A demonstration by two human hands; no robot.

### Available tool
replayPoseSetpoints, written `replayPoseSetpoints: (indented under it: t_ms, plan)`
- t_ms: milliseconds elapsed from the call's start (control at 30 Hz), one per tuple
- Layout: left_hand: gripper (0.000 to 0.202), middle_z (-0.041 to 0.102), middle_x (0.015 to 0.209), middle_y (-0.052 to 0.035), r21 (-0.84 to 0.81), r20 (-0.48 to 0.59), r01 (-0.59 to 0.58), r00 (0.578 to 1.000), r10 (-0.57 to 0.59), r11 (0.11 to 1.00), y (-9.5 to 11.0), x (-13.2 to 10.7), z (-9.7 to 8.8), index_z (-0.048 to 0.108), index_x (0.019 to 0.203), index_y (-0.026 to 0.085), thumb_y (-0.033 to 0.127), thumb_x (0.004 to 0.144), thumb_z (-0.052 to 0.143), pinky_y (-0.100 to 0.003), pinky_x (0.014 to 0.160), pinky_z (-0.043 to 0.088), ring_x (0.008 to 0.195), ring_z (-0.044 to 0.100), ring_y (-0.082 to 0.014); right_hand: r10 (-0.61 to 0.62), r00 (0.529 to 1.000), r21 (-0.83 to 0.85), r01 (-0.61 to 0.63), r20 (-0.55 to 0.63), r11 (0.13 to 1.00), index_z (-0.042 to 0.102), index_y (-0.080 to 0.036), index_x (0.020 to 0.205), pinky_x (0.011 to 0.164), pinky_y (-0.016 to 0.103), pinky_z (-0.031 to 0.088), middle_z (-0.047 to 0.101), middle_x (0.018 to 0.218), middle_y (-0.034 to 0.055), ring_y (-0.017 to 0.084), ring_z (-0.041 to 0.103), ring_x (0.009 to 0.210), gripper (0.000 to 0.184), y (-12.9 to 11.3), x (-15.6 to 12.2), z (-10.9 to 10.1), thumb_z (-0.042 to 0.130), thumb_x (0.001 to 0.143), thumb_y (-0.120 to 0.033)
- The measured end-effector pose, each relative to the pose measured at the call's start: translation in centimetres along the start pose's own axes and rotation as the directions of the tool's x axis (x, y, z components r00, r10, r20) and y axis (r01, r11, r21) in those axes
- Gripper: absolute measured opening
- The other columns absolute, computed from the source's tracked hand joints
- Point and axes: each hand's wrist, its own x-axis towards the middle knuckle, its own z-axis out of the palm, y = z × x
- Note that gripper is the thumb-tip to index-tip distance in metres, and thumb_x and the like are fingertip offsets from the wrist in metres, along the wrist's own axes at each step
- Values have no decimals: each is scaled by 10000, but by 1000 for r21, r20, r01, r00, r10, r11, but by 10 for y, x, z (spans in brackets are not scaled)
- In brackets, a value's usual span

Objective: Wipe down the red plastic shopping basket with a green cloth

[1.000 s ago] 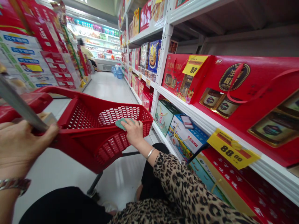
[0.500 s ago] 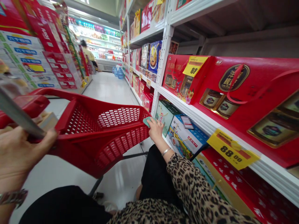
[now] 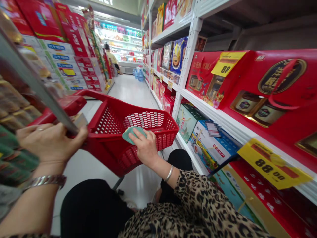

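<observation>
A red plastic shopping cart (image 3: 106, 142) stands tilted in front of my knees, its basket walls full of holes. My left hand (image 3: 49, 142) is closed at the cart's near left corner, where a grey metal bar (image 3: 47, 89) passes between thumb and fingers. In my right hand (image 3: 147, 147) is a folded pale green cloth (image 3: 130, 135), pressed under my fingers against the upper rim of the cart's near side. The fingertips of my left hand are partly hidden.
White shelving (image 3: 189, 56) on the right holds red gift boxes (image 3: 269, 86) and a blue-and-white box (image 3: 210, 142). A yellow price tag (image 3: 272, 163) juts out. Stacked cartons (image 3: 64, 62) line the left. Down the aisle are blue water jugs (image 3: 139, 74) and a person (image 3: 112, 59).
My right hand has drawn the cloth back along the cart's rim, from the far corner leftward and nearer. The view has shifted left, so the cart and left hand appear further right.
</observation>
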Motion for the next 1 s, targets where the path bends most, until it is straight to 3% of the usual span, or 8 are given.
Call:
replayPoseSetpoints:
  t_ms: [167,333,467,700,867,1000]
  plan:
    - [449,271,551,32,83,7,-19,1000,18,996,19,0,-15,355,600,245,639,763,497,-416,787,250,613,267,-156,-92,996,30,92,-11,995,573,-394,1476,1191,492,276,480,1624,-64,283,429,1425,582,-13,0,-4,469,978,-110]
    - [466,285,543,21,44,8,2,1000,-3,999,15,1,-14,351,587,255,681,731,471,-408,759,272,606,273,-160,-67,998,-34,67,-7,997,585,-422,1457,1198,507,256,505,1606,-53,270,427,1439,583,16,-14,-2,473,984,-101]
    - [462,272,532,28,19,-16,-23,1000,24,1000,14,2,-12,332,583,256,667,723,491,-447,832,334,607,275,-157,20,999,-106,-23,-30,994,618,-410,1428,1195,501,248,538,1582,-32,269,435,1435,579,54,-32,-2,473,972,-84]
    - [464,288,542,23,45,8,-47,999,46,998,13,1,-8,337,592,255,672,737,478,-446,832,350,620,293,-162,178,973,-196,-205,-148,959,665,-367,1394,1193,466,241,582,1542,-13,253,455,1427,628,122,-68,-11,423,924,-27]
    - [475,249,542,27,15,2,-49,999,49,999,20,1,-9,311,580,267,693,745,439,-401,750,276,607,238,-155,368,911,-197,-402,-188,894,672,-314,1395,1165,453,280,581,1543,17,253,516,1373,632,158,-76,-25,392,910,-23]
    - [471,225,557,27,-12,31,-16,999,16,1000,23,4,-10,281,585,279,705,717,432,-365,713,198,607,221,-156,517,838,-189,-544,-175,817,667,-296,1400,1145,449,315,577,1546,30,248,574,1304,630,175,-72,-34,382,904,-32]
